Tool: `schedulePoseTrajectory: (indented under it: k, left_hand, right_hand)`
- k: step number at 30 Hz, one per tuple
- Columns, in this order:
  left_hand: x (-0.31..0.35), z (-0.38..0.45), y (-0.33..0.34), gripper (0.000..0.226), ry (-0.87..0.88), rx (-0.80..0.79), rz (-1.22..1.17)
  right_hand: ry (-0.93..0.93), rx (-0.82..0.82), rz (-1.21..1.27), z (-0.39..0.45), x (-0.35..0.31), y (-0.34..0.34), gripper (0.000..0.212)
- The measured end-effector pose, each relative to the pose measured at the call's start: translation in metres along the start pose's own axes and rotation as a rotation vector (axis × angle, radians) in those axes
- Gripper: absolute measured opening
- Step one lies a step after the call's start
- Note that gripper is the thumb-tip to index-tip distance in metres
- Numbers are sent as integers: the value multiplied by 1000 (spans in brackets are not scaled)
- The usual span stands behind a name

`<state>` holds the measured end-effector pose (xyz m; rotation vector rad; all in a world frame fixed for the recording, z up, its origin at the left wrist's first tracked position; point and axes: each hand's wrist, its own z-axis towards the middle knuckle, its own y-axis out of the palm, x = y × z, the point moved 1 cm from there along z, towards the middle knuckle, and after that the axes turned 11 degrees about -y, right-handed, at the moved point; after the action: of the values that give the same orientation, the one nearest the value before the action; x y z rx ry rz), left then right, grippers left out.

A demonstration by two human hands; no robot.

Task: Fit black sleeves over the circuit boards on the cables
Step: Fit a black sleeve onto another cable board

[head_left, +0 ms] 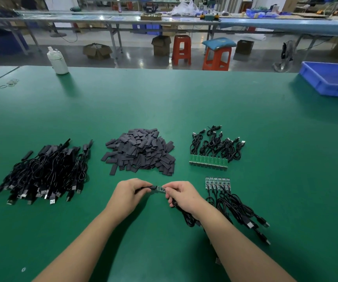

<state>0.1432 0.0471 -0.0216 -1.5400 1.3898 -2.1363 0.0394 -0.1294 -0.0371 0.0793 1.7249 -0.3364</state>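
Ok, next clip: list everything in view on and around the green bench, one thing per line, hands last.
Sleeve pile: one heap, black, bench centre.
Finished cables: one heap, black, left.
Joined boards with cables: one row, green, right, far.
Loose boards with cables: about six, right, near.
White bottle: one, far left edge.
Blue tray: one, far right.
Stools: two, orange, on the floor beyond.
Left hand: holds a black sleeve.
Right hand: pinches a green board, cable trailing under the wrist.
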Motion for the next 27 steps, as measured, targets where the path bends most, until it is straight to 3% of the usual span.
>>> schedulePoseTrajectory:
  k: [11, 27]
  left_hand:
    - [3, -1, 2, 21, -51, -61, -34]
    - [10, 5, -3, 25, 222, -118, 308]
  right_hand:
    - [5, 5, -8, -1, -2, 0, 22]
    - [-5, -22, 15, -1, 1, -2, 19]
